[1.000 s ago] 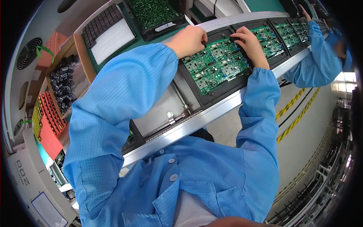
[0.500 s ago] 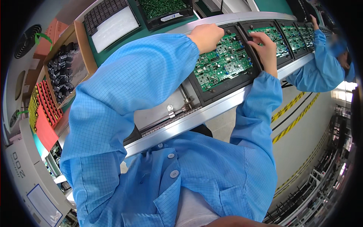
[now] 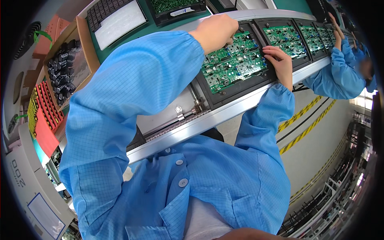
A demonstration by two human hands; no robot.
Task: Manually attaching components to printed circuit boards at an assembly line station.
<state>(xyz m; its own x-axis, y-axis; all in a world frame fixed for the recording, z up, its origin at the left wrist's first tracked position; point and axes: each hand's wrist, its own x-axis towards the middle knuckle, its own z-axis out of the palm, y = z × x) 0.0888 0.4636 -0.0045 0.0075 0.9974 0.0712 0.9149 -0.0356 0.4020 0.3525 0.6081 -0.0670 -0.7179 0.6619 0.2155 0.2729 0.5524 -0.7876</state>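
Green circuit board [image 3: 234, 64] under both hands.

Left hand [image 3: 214, 32] curled, right hand [image 3: 280, 64] flat, fingers spread

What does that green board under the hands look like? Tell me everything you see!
The green circuit board is a flat rectangle dotted with small dark, silvery and blue parts. It lies in a black tray on the grey conveyor rail, tilted in the fisheye view. The left hand presses on its upper edge; the right hand rests fingertips on its right edge.
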